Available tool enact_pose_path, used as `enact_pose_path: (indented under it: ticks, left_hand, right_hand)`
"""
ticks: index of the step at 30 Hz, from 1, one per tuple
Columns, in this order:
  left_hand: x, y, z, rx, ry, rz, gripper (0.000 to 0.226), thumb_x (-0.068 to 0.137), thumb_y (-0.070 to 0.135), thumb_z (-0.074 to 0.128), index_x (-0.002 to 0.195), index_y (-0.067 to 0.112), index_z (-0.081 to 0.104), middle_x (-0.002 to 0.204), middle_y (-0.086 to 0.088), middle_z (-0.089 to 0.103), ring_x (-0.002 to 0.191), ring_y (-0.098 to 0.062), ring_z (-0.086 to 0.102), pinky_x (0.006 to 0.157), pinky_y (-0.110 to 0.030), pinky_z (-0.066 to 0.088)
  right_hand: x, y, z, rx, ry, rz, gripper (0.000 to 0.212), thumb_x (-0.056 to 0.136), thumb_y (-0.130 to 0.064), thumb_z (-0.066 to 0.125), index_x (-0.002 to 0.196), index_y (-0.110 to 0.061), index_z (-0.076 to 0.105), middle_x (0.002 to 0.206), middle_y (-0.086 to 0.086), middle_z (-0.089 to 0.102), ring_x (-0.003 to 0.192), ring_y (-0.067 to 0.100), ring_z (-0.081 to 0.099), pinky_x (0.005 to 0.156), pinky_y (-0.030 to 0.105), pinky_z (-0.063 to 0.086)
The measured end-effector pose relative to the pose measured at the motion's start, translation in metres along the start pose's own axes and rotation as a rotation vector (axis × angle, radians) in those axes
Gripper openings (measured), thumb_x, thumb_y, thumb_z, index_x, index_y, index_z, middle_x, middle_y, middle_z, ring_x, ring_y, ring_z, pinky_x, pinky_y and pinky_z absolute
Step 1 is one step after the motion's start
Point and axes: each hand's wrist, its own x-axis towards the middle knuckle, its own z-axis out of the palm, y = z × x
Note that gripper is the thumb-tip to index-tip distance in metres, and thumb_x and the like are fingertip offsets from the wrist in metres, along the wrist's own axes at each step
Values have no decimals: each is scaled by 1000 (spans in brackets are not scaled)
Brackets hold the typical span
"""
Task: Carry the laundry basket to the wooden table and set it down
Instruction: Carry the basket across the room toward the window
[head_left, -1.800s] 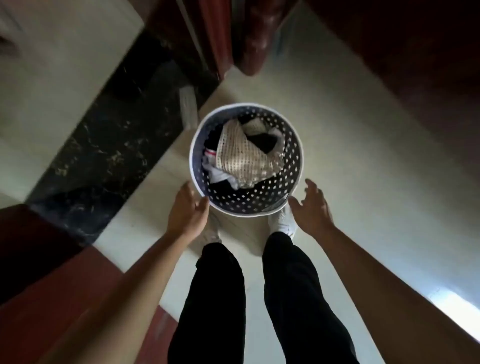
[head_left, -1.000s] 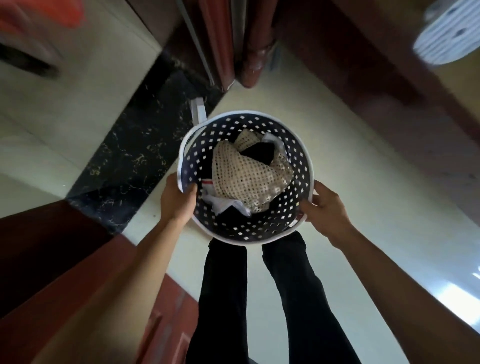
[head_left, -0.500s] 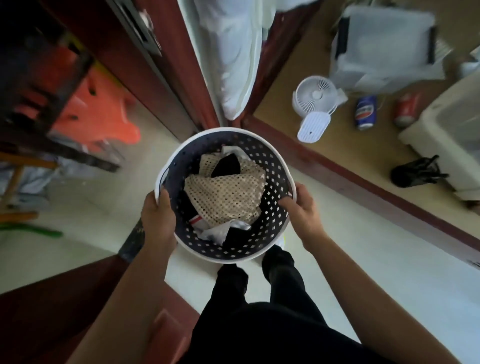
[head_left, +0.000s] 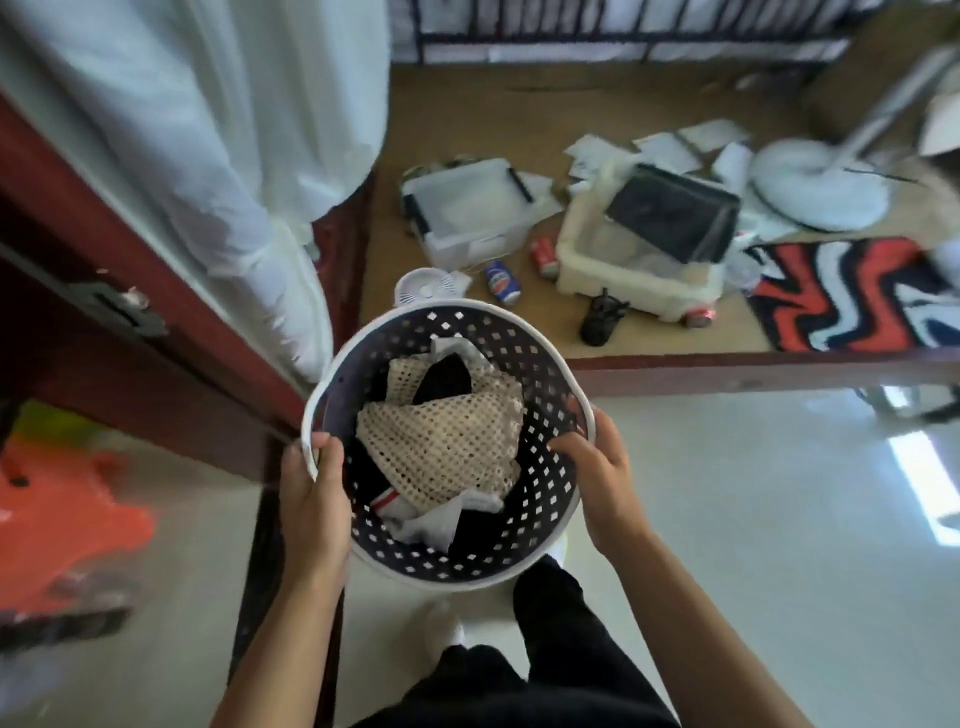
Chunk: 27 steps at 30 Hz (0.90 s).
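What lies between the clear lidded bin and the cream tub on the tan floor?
In the head view, a red can lies between the clear bin and cream tub.

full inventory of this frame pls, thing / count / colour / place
laundry basket: 1, dark perforated, white rim, centre, held up
clothes: pile, beige mesh, black, white, in basket
curtain: 1, white, upper left
small fan: 1, white, floor beyond basket
cans: 2, blue, red, on tan floor
storage bins: 2, clear, cream, upper centre
rug: 1, red, black, white, right
stand fan base: 1, white, upper right
left hand: on left rim
right hand: on right rim
legs: black trousers, bottom
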Motion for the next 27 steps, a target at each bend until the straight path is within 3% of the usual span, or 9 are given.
enact_pose_path:
  ticks: [2, 5, 7, 11, 14, 16, 19, 22, 27]
  left_hand:
    - [-16, 15, 29, 13, -155, 35, 12, 103, 38, 58, 97, 28, 59, 93, 3, 57, 87, -15, 54, 82, -37, 45]
    - [-50, 37, 78, 52, -372, 45, 41, 84, 57, 62, 110, 26, 66, 119, -8, 72, 113, -27, 66, 106, -48, 52]
    - [-74, 49, 115, 81, -483, 68, 47, 82, 62, 64, 115, 28, 70, 125, -10, 74, 119, -30, 69, 108, -53, 53]
    - [-136, 64, 200, 110, -680, 158, 31, 101, 38, 65, 123, 18, 68, 119, -9, 74, 115, -28, 70, 92, -37, 55]
    - [-187, 65, 265, 138, -767, 208, 30, 91, 42, 72, 116, 25, 70, 121, -8, 74, 118, -27, 69, 103, -44, 55]
    - [-223, 63, 304, 141, -821, 226, 37, 90, 40, 70, 119, 17, 70, 122, -8, 73, 115, -26, 67, 107, -47, 55]
    - [-271, 58, 361, 127, -907, 245, 23, 104, 26, 64, 123, 13, 69, 110, -4, 74, 107, -23, 69, 89, -33, 57]
    - [-308, 54, 407, 136, -990, 245, 43, 99, 33, 67, 136, 11, 65, 132, -13, 73, 125, -28, 70, 107, -42, 55]
    - [-344, 54, 489, 140, -1106, 200, 59, 93, 35, 66, 147, 14, 58, 145, -13, 68, 135, -28, 66, 108, -39, 53]
  right_hand:
    - [-17, -4, -42, 64, 101, -35, 35, 79, -15, 66, 112, -26, 65, 105, 2, 72, 95, 19, 70, 73, 29, 55]
    - [-42, -9, -109, 150, 267, -132, 37, 71, -19, 63, 107, -27, 67, 95, -9, 78, 85, 6, 72, 66, 16, 56]
    - [-57, -11, -154, 209, 367, -203, 36, 72, -17, 62, 105, -28, 68, 83, -22, 79, 76, -7, 71, 65, 9, 55]
    - [-82, -6, -241, 326, 560, -284, 39, 74, -17, 61, 108, -34, 71, 93, -18, 81, 88, 1, 74, 74, 18, 59]
    - [-93, -3, -311, 399, 660, -315, 40, 75, -18, 61, 110, -34, 70, 96, -18, 81, 93, 0, 74, 76, 18, 59]
    - [-100, -3, -356, 417, 697, -327, 40, 75, -20, 63, 112, -34, 69, 97, -22, 81, 92, -5, 75, 75, 15, 59]
    - [-108, -5, -418, 429, 755, -316, 48, 68, -35, 72, 116, -35, 70, 111, -8, 80, 106, 9, 75, 87, 30, 61]
    - [-108, -8, -472, 473, 824, -314, 50, 67, -37, 72, 118, -32, 71, 112, -7, 80, 111, 19, 73, 98, 44, 60]
    - [-85, -18, -550, 477, 893, -277, 52, 63, -45, 73, 115, -36, 71, 111, -6, 79, 113, 25, 73, 100, 51, 60]
